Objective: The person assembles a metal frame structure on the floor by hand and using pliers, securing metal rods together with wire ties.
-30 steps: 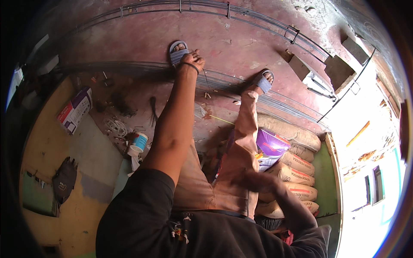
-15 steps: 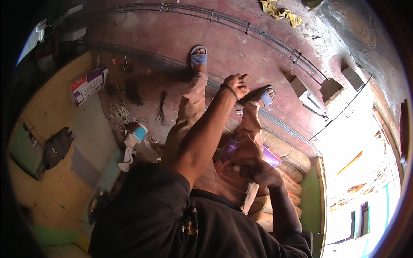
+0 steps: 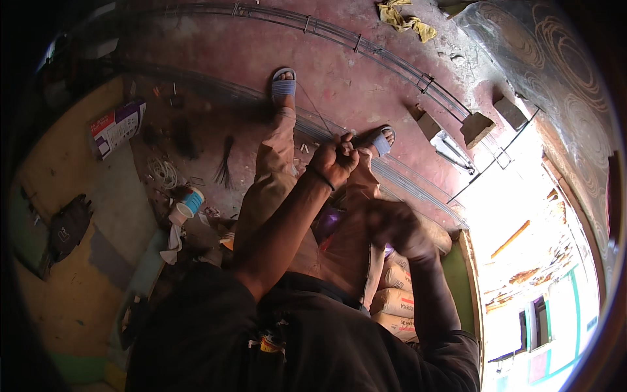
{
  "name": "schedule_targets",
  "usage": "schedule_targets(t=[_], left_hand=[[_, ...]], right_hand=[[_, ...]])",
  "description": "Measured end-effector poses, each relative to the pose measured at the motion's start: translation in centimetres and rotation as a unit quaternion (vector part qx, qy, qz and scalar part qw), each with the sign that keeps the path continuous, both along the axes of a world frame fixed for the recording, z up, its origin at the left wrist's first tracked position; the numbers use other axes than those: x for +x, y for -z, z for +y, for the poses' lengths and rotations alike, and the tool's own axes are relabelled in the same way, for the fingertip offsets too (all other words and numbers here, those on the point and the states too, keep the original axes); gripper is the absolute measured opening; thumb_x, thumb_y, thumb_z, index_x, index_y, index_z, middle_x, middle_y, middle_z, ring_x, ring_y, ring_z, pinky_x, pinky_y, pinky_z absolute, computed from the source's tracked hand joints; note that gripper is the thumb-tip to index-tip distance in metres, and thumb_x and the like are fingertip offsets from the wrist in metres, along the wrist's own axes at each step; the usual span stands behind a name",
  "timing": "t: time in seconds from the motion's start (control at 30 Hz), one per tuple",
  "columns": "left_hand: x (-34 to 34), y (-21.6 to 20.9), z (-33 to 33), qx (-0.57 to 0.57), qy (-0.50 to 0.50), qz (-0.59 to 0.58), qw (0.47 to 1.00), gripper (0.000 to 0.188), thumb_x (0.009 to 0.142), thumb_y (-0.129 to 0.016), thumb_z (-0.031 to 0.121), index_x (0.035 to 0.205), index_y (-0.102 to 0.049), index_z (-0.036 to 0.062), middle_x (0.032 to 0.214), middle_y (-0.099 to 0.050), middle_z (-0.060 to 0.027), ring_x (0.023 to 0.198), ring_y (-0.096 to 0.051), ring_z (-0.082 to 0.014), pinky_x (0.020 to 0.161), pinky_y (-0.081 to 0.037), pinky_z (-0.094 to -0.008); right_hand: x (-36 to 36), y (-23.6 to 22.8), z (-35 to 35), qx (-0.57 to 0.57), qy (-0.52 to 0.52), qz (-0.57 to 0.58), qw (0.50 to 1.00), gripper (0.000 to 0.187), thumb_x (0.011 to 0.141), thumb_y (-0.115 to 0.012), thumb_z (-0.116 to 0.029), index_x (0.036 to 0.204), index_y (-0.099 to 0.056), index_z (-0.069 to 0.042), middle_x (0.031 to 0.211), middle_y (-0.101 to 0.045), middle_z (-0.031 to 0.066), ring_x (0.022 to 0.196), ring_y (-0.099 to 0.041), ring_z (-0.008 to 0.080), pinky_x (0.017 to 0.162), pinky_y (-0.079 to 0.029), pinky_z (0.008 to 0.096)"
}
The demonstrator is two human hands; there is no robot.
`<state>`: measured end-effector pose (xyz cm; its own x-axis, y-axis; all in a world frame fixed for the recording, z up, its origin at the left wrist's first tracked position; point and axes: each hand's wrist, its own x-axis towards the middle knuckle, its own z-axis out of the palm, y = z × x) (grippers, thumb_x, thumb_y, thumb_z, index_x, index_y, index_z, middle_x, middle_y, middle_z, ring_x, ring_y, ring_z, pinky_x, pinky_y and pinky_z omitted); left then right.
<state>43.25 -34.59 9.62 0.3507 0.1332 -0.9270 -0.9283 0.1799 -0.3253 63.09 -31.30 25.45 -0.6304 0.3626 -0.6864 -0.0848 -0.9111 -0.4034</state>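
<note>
My left hand [image 3: 334, 160] is closed above the floor, between my two sandalled feet. A thin dark wire [image 3: 318, 112] sticks up and away from its fingers and seems to be gripped in them. Closer to my body on the right, my right hand [image 3: 395, 228] hangs over my right thigh, smeared by motion; its fingers and anything in them cannot be made out. Beneath and beyond my left hand, long thin steel bars [image 3: 418, 184] lie across the reddish floor.
A long steel bar cage [image 3: 357, 43] curves across the far floor. Concrete blocks [image 3: 477, 129] stand at right, near a yellow cloth [image 3: 418, 27]. Stacked paper sacks [image 3: 395, 302] sit by my right side. Leftward lie a wire bundle [image 3: 225, 163], white cable coil [image 3: 162, 173], blue-white tub [image 3: 191, 202] and box [image 3: 117, 129].
My left hand has drawn back toward my body and to the left. My right hand has risen slightly and blurs. The whole view has shifted a little.
</note>
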Motion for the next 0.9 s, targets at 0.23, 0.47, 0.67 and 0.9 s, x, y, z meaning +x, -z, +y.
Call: schedule_targets(t=[0.23,0.47,0.67,0.9], left_hand=[[2.8,-1.8,7.6,0.021,0.052,0.145,0.988,0.037,0.101,-0.032,0.035,0.089,-0.056,0.0087,0.053,-0.027,0.0029,0.04,-0.023,-0.0108,0.038,-0.025,-0.0272],[-1.2,-0.5,3.8,0.026,-0.008,0.133,0.991,0.034,0.101,-0.034,0.037,0.095,-0.053,0.0095,0.053,-0.025,0.0055,0.04,-0.017,-0.0102,0.038,-0.022,-0.0265],[-7.2,-1.0,6.3,0.014,0.043,0.023,0.999,0.036,0.101,-0.034,0.036,0.095,-0.053,0.0056,0.052,-0.026,0.0053,0.04,-0.02,-0.0096,0.041,-0.024,-0.0288],[-14.5,-3.6,9.0,0.098,0.138,0.035,0.985,0.034,0.1,-0.037,0.032,0.102,-0.055,0.0028,0.084,-0.065,-0.0135,0.077,-0.067,-0.028,0.076,-0.054,-0.0456]], right_hand=[[2.3,10.5,-3.8,0.589,-0.311,-0.196,0.72,0.016,0.085,-0.048,-0.009,0.087,-0.062,-0.003,0.073,-0.063,0.0151,0.059,-0.058,0.0285,0.058,-0.05,0.0382],[-6.3,0.5,7.7,0.456,-0.15,-0.403,0.779,0.022,0.088,-0.041,-0.004,0.096,-0.062,0.001,0.057,-0.043,-0.0001,0.043,-0.042,0.0058,0.04,-0.033,0.0217],[-16.3,-7.0,6.7,0.035,-0.194,-0.079,0.977,0.021,0.077,-0.051,-0.002,0.095,-0.062,0.001,0.066,-0.059,0.0103,0.058,-0.056,0.0188,0.055,-0.047,0.0309],[-13.6,3.3,2.6,0.126,-0.417,-0.384,0.814,0.026,0.087,-0.042,-0.007,0.097,-0.066,-0.005,0.053,-0.046,0.001,0.042,-0.043,0.009,0.032,-0.037,0.0271]])
